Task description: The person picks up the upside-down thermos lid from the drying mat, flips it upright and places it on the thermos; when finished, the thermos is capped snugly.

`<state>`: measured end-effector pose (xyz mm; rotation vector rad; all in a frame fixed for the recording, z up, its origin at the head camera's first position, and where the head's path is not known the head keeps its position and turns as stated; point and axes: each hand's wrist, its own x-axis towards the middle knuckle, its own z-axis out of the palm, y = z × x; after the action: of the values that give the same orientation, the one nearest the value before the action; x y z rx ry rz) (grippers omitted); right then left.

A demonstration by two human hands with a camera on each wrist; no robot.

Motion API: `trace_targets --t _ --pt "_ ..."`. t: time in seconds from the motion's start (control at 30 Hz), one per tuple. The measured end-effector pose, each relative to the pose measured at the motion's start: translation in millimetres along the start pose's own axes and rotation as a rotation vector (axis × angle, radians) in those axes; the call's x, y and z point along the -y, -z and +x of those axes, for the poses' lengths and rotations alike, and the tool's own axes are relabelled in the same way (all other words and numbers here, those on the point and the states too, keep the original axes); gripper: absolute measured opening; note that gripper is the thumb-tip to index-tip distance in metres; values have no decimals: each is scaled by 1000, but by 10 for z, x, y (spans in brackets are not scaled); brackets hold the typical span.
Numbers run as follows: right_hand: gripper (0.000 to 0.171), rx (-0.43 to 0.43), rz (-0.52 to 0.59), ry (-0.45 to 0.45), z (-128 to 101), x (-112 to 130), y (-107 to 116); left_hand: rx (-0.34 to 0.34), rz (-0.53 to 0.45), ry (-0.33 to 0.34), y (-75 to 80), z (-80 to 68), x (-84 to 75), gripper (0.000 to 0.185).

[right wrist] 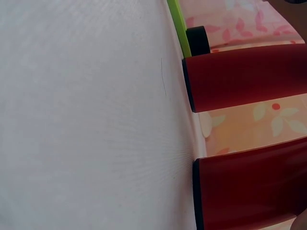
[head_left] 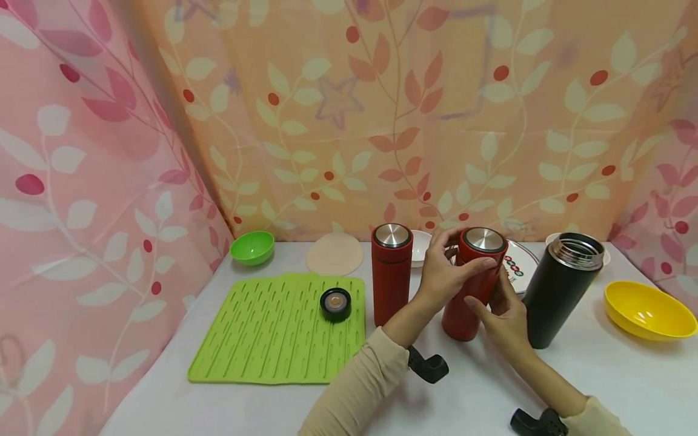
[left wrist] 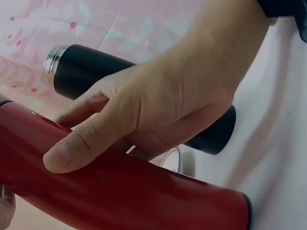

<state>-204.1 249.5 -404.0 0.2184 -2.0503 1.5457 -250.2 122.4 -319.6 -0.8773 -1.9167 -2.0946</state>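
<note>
A red flask (head_left: 468, 303) with a steel-topped lid (head_left: 484, 239) stands tilted on the white table (head_left: 480, 393), held by both hands. My left hand (head_left: 449, 266) grips its upper part just under the lid, the thumb lying across the red body (left wrist: 120, 191). Lower down, my right hand (head_left: 498, 312) wraps round the body from the right side. A second red flask (head_left: 391, 278) stands upright just to the left, apart from the hands. In the right wrist view both red flasks show, the held one (right wrist: 249, 191) nearer; the right hand itself is almost out of frame.
A lidless black flask (head_left: 561, 290) stands close on the right, with a yellow bowl (head_left: 649, 312) beyond it. A green mat (head_left: 272, 330) carries a black lid (head_left: 335, 304). At the back are a green bowl (head_left: 252, 247), a beige disc (head_left: 335, 254) and a patterned plate (head_left: 520, 266).
</note>
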Motion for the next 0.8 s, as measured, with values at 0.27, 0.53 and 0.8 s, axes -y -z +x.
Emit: trace_targets --t 0.27,0.53,0.8 --pt "90 7 11 2 13 8 6 107 -103 -60 100 7 43 50" --pt "88 -1 -58 -7 -13 -22 6 2 30 11 -24 -7 1 61" --pt "90 12 -37 26 5 -24 19 20 2 -5 10 0 20 62"
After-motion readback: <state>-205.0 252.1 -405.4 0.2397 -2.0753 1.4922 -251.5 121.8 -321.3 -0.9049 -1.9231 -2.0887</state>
